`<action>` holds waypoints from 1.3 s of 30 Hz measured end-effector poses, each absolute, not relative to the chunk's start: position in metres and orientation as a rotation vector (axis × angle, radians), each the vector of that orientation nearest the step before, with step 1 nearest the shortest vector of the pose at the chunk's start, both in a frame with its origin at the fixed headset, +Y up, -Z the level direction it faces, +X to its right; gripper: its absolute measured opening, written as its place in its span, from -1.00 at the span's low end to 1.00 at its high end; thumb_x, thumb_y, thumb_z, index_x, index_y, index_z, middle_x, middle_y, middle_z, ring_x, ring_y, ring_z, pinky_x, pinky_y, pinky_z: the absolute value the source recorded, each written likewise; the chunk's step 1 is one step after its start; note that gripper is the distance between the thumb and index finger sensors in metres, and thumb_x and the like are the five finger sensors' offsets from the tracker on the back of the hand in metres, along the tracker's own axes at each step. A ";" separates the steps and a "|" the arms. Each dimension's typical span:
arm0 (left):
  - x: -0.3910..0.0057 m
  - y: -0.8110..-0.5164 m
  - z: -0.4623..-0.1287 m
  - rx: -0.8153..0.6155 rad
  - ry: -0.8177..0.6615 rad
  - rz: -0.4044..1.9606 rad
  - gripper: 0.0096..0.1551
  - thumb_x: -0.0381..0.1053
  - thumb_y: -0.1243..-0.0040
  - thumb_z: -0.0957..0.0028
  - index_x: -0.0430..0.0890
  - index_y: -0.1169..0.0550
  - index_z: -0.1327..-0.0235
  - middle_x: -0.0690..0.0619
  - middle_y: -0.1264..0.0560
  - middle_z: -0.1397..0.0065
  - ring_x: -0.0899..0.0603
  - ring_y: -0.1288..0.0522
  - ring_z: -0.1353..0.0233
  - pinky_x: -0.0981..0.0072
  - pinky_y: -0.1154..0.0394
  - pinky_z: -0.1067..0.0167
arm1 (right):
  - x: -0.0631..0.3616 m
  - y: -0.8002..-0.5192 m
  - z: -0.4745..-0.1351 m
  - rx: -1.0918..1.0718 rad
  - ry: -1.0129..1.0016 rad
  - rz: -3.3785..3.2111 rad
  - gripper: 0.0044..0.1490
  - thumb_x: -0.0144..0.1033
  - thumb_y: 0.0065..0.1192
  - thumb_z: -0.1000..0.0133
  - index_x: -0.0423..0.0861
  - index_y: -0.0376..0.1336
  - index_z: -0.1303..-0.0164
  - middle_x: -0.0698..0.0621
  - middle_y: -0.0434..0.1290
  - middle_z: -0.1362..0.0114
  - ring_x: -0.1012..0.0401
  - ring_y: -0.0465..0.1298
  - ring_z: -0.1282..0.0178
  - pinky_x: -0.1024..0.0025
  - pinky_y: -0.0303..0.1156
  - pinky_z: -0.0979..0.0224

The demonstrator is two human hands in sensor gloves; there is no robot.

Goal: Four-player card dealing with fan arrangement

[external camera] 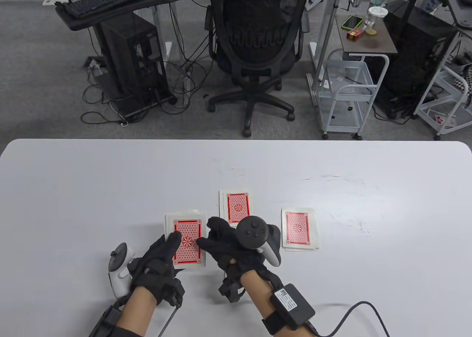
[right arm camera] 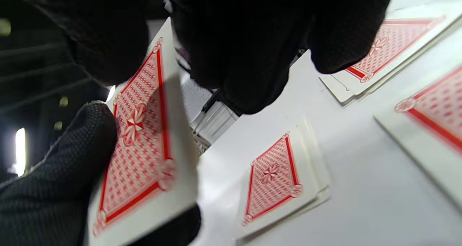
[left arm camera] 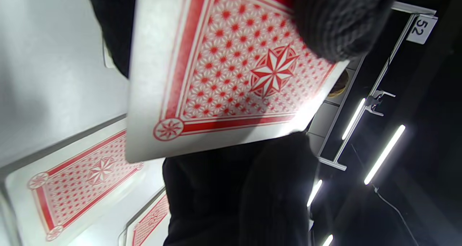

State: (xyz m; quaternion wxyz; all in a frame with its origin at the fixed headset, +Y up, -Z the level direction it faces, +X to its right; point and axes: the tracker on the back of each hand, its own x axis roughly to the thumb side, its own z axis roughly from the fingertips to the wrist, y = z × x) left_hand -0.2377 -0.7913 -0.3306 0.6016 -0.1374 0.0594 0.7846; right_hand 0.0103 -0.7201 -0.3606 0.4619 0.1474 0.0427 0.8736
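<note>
My left hand (external camera: 176, 243) holds the red-backed deck (external camera: 188, 250) a little above the table, thumb on the top card. It fills the left wrist view (left arm camera: 223, 76) and also shows in the right wrist view (right arm camera: 140, 155). My right hand (external camera: 206, 236) is against the deck's right edge, with a fingertip on the top card. I cannot tell whether it grips the card. Face-down piles lie at centre (external camera: 238, 207) and right (external camera: 299, 229). The right wrist view shows three piles on the table, one of them (right arm camera: 274, 177) close by.
The white table (external camera: 110, 189) stretches wide to the left, right and far side of the piles. A black office chair (external camera: 258, 38) and a wire cart (external camera: 346, 93) stand beyond its far edge. A cable (external camera: 354, 311) runs from my right wrist.
</note>
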 end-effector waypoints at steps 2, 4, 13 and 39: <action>-0.235 -0.791 -0.331 -0.325 0.127 1.830 -0.51 0.26 -0.33 -0.04 0.15 -0.56 -0.20 0.20 -0.66 -0.23 -0.08 -0.74 -0.16 0.08 -0.68 -0.08 | 0.013 -0.725 -0.361 0.272 0.022 2.115 -0.25 -0.19 0.51 -0.04 -0.21 0.23 -0.35 0.01 0.49 -0.15 0.10 0.69 0.06 -0.16 0.42 -0.22; -0.235 -0.791 -0.331 -0.319 0.119 1.806 -0.51 0.25 -0.33 -0.04 0.15 -0.55 -0.20 0.20 -0.66 -0.23 -0.08 -0.74 -0.17 0.09 -0.67 -0.08 | 0.016 -0.726 -0.364 0.287 0.037 2.122 -0.26 -0.19 0.51 -0.03 -0.21 0.26 -0.33 0.02 0.52 -0.14 0.12 0.71 0.08 -0.13 0.45 -0.21; -0.236 -0.792 -0.333 -0.335 0.083 1.850 -0.49 0.26 -0.26 -0.04 0.14 -0.55 -0.23 0.18 -0.65 -0.25 -0.10 -0.73 -0.18 0.06 -0.66 -0.09 | 0.031 -0.731 -0.371 0.289 0.180 1.969 -0.27 -0.32 0.42 -0.09 -0.29 0.19 -0.40 -0.03 0.51 -0.17 0.11 0.73 0.07 -0.11 0.46 -0.21; -0.265 -0.798 -0.335 -0.273 0.199 1.833 -0.50 0.26 -0.27 -0.07 0.14 -0.53 -0.24 0.19 -0.64 -0.27 -0.11 -0.72 -0.20 0.06 -0.65 -0.11 | 0.063 -0.752 -0.382 0.059 0.354 2.961 -0.08 -0.09 0.40 -0.16 -0.30 0.07 -0.55 0.01 0.49 -0.16 0.30 0.65 0.30 0.00 0.48 -0.15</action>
